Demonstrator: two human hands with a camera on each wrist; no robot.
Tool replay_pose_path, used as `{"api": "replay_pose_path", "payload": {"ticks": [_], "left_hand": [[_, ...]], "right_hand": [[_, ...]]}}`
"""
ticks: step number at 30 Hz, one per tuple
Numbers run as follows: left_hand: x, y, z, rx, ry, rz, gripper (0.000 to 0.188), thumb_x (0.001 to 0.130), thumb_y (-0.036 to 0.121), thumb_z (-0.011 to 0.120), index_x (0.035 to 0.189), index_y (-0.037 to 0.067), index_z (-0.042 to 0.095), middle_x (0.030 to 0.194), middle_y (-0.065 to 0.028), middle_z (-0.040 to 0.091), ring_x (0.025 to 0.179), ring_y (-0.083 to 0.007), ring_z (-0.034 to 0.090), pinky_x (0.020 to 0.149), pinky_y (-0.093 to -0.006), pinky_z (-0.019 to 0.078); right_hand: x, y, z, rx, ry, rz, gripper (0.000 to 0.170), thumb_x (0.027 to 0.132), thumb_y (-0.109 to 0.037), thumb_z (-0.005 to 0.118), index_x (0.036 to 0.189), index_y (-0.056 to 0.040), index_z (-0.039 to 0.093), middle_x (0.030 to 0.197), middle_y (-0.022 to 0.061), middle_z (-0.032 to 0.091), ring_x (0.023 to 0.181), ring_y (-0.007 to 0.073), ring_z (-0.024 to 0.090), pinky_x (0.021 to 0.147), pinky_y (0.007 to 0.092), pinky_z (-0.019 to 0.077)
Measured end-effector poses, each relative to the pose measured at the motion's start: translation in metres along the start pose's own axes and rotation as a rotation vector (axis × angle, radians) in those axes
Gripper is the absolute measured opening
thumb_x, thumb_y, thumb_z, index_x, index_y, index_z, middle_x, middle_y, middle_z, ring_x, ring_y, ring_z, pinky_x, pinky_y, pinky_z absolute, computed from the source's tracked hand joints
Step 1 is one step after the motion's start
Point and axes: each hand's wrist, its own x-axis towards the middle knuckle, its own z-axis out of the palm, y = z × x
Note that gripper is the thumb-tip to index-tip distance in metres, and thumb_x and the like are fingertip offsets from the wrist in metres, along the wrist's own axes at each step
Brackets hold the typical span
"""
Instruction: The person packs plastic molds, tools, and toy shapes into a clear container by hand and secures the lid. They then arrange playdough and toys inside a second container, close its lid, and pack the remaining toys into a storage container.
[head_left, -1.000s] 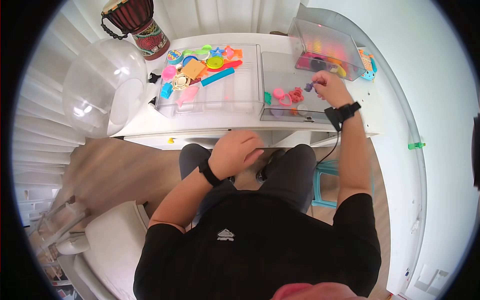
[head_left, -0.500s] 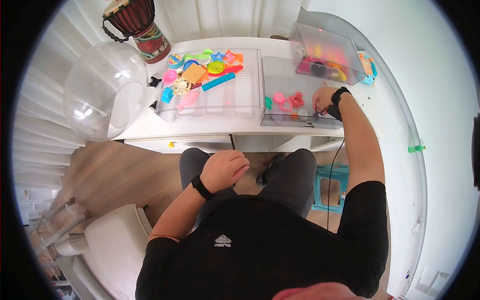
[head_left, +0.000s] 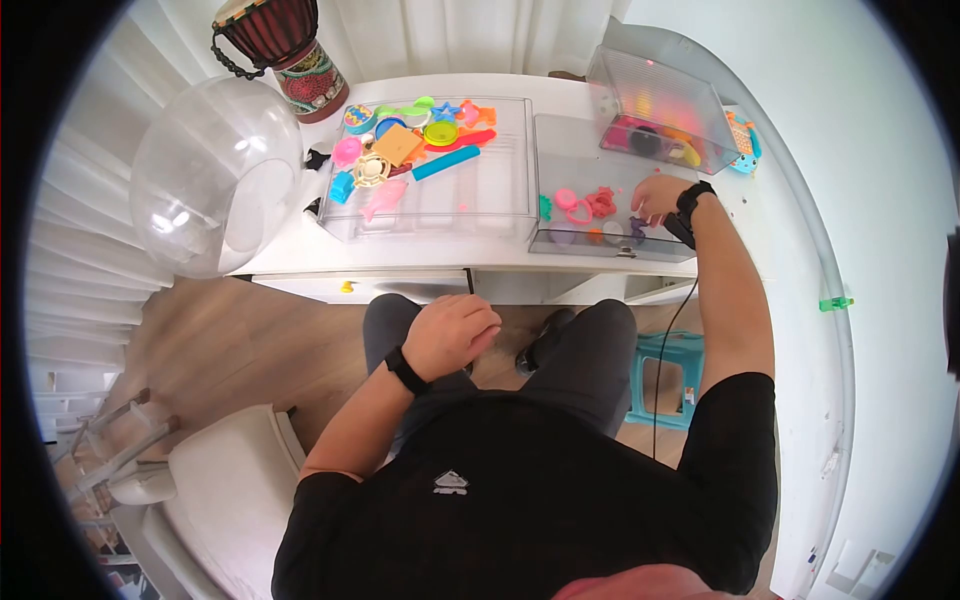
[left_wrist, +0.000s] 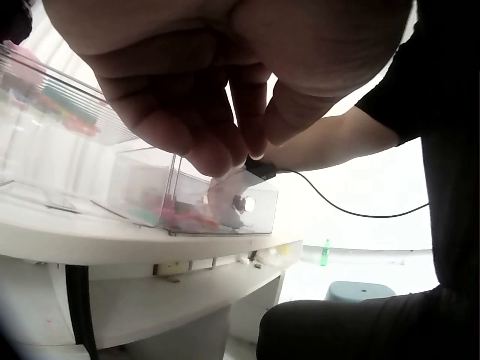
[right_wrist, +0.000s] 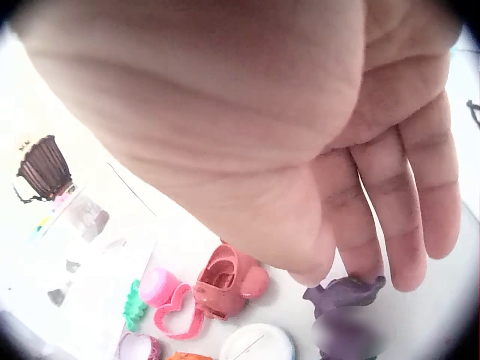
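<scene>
In the head view, the right hand [head_left: 662, 198] is over the grey clear-walled tray [head_left: 570, 138], just behind a purple toy [head_left: 638, 228] lying near its front wall. In the right wrist view, the fingers [right_wrist: 401, 217] are extended and apart, with the thumb and index tips at the upper edge of the purple toy [right_wrist: 345, 296]; contact is hard to tell. A red toy [head_left: 601, 202], pink heart ring [head_left: 579, 212] and green piece [head_left: 545, 208] lie to its left. The left hand [head_left: 452, 335], loosely curled and holding nothing, hangs above the lap.
A second clear tray [head_left: 500, 200] on the left bears a blue bar [head_left: 446, 163] and many colourful toys. Behind the right hand stands a clear box [head_left: 665, 105]. A transparent balloon-like sphere [head_left: 215, 180] and a drum [head_left: 300, 70] stand at the left; a cable [head_left: 660, 375] hangs from the right wrist.
The right hand has moved toward the tray's front and lowered the purple toy there, and its fingers have loosened and drawn slightly back. The left hand has moved down toward the lap.
</scene>
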Motion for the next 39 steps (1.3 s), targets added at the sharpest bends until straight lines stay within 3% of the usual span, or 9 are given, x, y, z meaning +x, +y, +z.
{"api": "replay_pose_path", "payload": {"ticks": [3, 7, 12, 14, 22, 25, 31, 37, 39], "left_hand": [[0.001, -0.005, -0.011, 0.04, -0.007, -0.031, 0.012, 0.084, 0.009, 0.077, 0.094, 0.009, 0.071, 0.096, -0.0073, 0.069, 0.088, -0.0307, 0.069, 0.076, -0.0422, 0.0564], [0.006, -0.015, -0.04, 0.087, 0.075, -0.107, 0.014, 0.083, 0.006, 0.076, 0.096, 0.008, 0.071, 0.097, -0.0092, 0.07, 0.088, -0.0325, 0.069, 0.077, -0.0422, 0.0568], [0.022, -0.037, -0.077, 0.215, 0.477, -0.259, 0.016, 0.084, 0.006, 0.076, 0.099, 0.006, 0.071, 0.103, -0.0136, 0.069, 0.092, -0.0353, 0.069, 0.078, -0.0441, 0.0558], [0.033, -0.046, -0.091, 0.367, 0.529, -0.254, 0.021, 0.084, 0.008, 0.078, 0.103, 0.005, 0.071, 0.103, -0.0145, 0.068, 0.095, -0.0369, 0.067, 0.081, -0.0451, 0.0551], [0.048, -0.085, -0.096, 0.635, 0.411, -0.362, 0.029, 0.085, 0.018, 0.081, 0.109, 0.006, 0.071, 0.102, -0.0137, 0.071, 0.096, -0.0358, 0.067, 0.083, -0.0461, 0.0555], [0.048, -0.086, -0.093, 0.615, 0.366, -0.441, 0.034, 0.084, 0.016, 0.083, 0.114, 0.007, 0.07, 0.109, -0.0129, 0.071, 0.1, -0.0362, 0.066, 0.086, -0.0459, 0.0553], [0.046, -0.086, -0.093, 0.586, 0.354, -0.468, 0.034, 0.084, 0.017, 0.084, 0.114, 0.007, 0.07, 0.104, -0.0121, 0.073, 0.099, -0.0359, 0.066, 0.086, -0.0459, 0.0546], [0.048, -0.091, -0.092, 0.576, 0.362, -0.516, 0.033, 0.085, 0.019, 0.084, 0.113, 0.008, 0.07, 0.101, -0.0108, 0.074, 0.097, -0.0343, 0.066, 0.087, -0.0469, 0.0519], [0.047, -0.091, -0.092, 0.578, 0.366, -0.502, 0.032, 0.085, 0.019, 0.083, 0.113, 0.008, 0.07, 0.101, -0.0105, 0.074, 0.097, -0.0339, 0.066, 0.087, -0.0469, 0.0512]], "right_hand": [[-0.008, 0.007, -0.003, 0.082, 0.104, 0.003, 0.023, 0.09, -0.01, 0.068, 0.111, 0.0, 0.072, 0.092, 0.0088, 0.075, 0.079, 0.0172, 0.077, 0.066, 0.0325, 0.0607], [-0.041, 0.002, 0.002, 0.219, 0.406, -0.089, 0.019, 0.092, -0.012, 0.07, 0.107, -0.0005, 0.072, 0.09, 0.0074, 0.074, 0.077, 0.0163, 0.073, 0.063, 0.0322, 0.0575], [-0.086, -0.028, 0.024, 0.328, 0.626, -0.215, 0.017, 0.097, -0.009, 0.067, 0.11, 0.0024, 0.07, 0.091, 0.0055, 0.071, 0.08, 0.0134, 0.069, 0.073, 0.0294, 0.055], [-0.101, -0.049, 0.038, 0.444, 0.729, -0.255, 0.017, 0.099, -0.008, 0.067, 0.112, 0.0027, 0.069, 0.092, 0.0054, 0.072, 0.081, 0.0127, 0.07, 0.074, 0.0276, 0.0545], [-0.133, -0.089, 0.09, 0.535, 0.794, -0.453, 0.01, 0.1, -0.005, 0.067, 0.106, 0.0027, 0.07, 0.092, 0.0052, 0.071, 0.082, 0.0126, 0.07, 0.077, 0.0268, 0.054], [-0.137, -0.096, 0.103, 0.543, 0.809, -0.523, 0.009, 0.099, -0.003, 0.066, 0.105, 0.0028, 0.069, 0.091, 0.0058, 0.07, 0.081, 0.013, 0.069, 0.076, 0.0266, 0.0534], [-0.135, -0.104, 0.127, 0.572, 0.787, -0.574, 0.008, 0.097, -0.001, 0.067, 0.103, 0.0032, 0.069, 0.09, 0.0071, 0.069, 0.079, 0.0142, 0.068, 0.072, 0.0271, 0.0523], [-0.13, -0.119, 0.143, 0.507, 0.707, -0.592, 0.011, 0.101, -0.006, 0.065, 0.106, 0.0034, 0.068, 0.095, 0.0071, 0.068, 0.086, 0.0147, 0.069, 0.079, 0.0276, 0.0545], [-0.125, -0.125, 0.149, 0.573, 0.729, -0.62, 0.01, 0.096, -0.002, 0.069, 0.104, 0.002, 0.071, 0.089, 0.0086, 0.07, 0.079, 0.0154, 0.067, 0.072, 0.028, 0.0522]]}}
